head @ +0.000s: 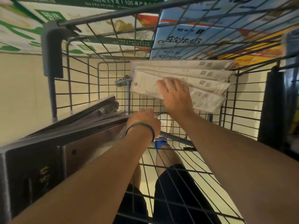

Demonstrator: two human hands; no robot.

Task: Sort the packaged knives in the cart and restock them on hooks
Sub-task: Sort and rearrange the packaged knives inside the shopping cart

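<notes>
Warm, yellowish indoor light falls evenly from above, and shadows are soft and weak. The wide lens bows the cart [51,50] wires and stretches the cartons [186,41] along the top edge. Motion blur smears the dark packs [72,143], which carry a dull glare. Print on the white packs [202,75] is too soft to read.

The fanned knife packages [202,73] were white with grey print, the nearer knife packs [68,139] black, the wristband [142,125] blue.
</notes>
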